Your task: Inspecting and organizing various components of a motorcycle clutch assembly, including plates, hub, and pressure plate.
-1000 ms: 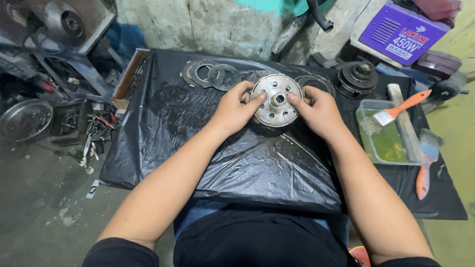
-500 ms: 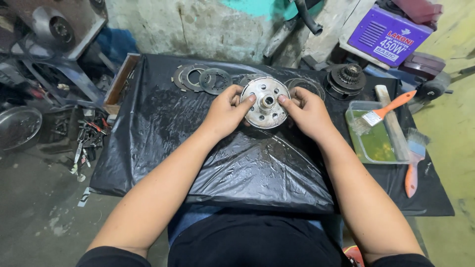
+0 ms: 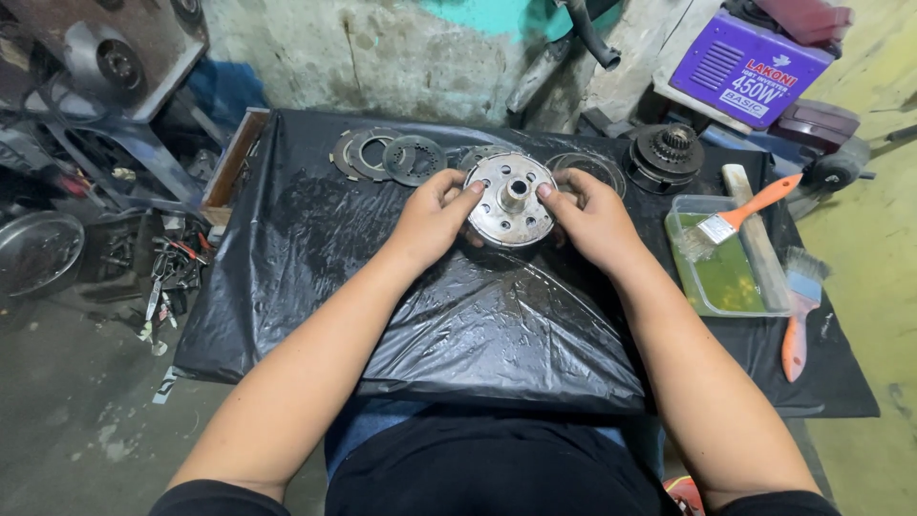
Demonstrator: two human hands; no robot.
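Gripping the round metal hub from both sides, the fingers of the left hand curl around its left rim while those of the right hand wrap the right rim, thumbs pressed onto the drilled face beside the centre boss. The hub sits low over the black plastic sheet that covers the bench, near its far edge; whether it rests on the sheet or is lifted slightly cannot be told. An even hold on opposite rims, with thumbs clear of the holes, seems the way to keep it level and steady. Just behind it lie flat ring plates in a loose overlap and another thin ring partly hidden by the right knuckles. Farther right stands a dark toothed gear piece, then a clear tray of greenish liquid with an orange-handled brush resting across it, and a second brush lying beside the tray.
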